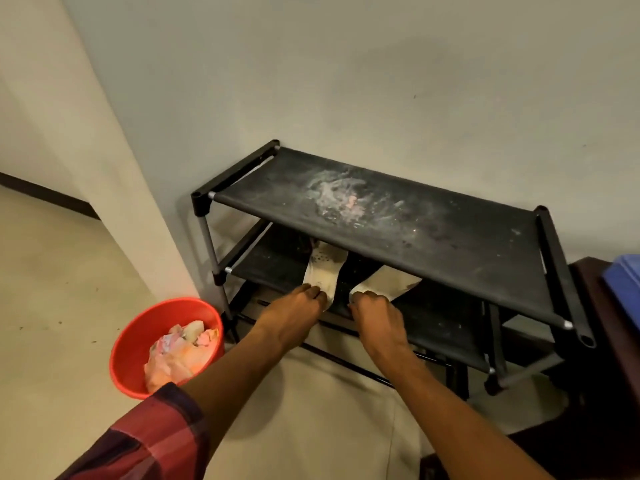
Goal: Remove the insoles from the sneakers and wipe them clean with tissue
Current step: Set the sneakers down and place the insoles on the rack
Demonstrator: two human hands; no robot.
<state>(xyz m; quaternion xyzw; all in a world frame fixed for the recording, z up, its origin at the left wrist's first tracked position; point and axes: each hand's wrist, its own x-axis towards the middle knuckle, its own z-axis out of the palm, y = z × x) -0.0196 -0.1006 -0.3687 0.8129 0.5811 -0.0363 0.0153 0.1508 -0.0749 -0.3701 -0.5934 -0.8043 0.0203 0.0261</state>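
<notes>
Two pale, dirty sneakers sit on the middle shelf of a black shoe rack (540,268). The left sneaker (323,268) shows its heel and a speckled lining. My left hand (294,311) grips its heel end. The right sneaker (391,277) is mostly hidden under the dusty top shelf. My right hand (375,315) is closed on its heel end. No insole shows outside either shoe. No loose tissue is in view near my hands.
A red bucket (138,344) holding crumpled paper stands on the floor left of the rack. White dust smears the rack's top shelf. A dark piece of furniture (599,341) with a blue item (625,285) on it stands at the right. Walls close in behind and to the left.
</notes>
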